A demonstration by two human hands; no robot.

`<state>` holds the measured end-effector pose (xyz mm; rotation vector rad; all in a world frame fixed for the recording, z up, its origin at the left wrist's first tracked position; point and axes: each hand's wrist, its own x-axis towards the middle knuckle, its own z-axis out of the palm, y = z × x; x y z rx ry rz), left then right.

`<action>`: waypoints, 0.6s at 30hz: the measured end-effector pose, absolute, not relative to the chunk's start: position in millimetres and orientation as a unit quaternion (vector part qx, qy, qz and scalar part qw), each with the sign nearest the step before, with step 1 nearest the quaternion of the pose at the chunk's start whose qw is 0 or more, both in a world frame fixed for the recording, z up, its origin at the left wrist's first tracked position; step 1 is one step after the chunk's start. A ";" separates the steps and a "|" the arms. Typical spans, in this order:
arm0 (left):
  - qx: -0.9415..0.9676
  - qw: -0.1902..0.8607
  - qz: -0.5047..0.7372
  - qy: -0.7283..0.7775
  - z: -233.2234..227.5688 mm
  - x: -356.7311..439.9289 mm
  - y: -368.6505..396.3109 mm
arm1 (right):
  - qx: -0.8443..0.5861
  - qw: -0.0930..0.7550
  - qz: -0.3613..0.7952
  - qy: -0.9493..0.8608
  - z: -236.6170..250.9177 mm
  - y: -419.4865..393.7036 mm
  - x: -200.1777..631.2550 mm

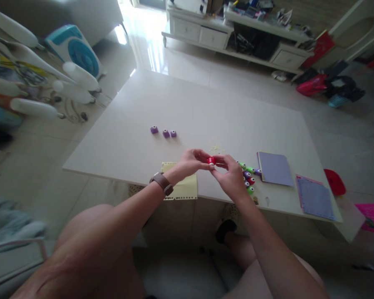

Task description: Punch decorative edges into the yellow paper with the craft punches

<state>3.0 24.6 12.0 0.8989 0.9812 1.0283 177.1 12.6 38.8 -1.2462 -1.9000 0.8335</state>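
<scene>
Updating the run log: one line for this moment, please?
left hand + right hand: pinch red punch | under: yellow paper | right: colored punches

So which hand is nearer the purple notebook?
Right. The right hand sits just left of the purple notebook; the left hand is farther left, past it.

Count on white table (205, 104): three purple punches (166, 133) in a row, far left of centre. One red punch (211, 160) between the two hands, left hand (191, 162) and right hand (230, 176). Cluster of mixed-colour punches (248, 177) near right, partly hidden; exact count unclear. One yellow sheet (182, 187) at near edge. Two purple sheets (274, 168), right.
</scene>
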 end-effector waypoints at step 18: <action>0.485 0.583 0.509 0.407 23.0 1.0 21.1 | -0.469 0.387 0.294 -0.737 41.6 15.2 177.8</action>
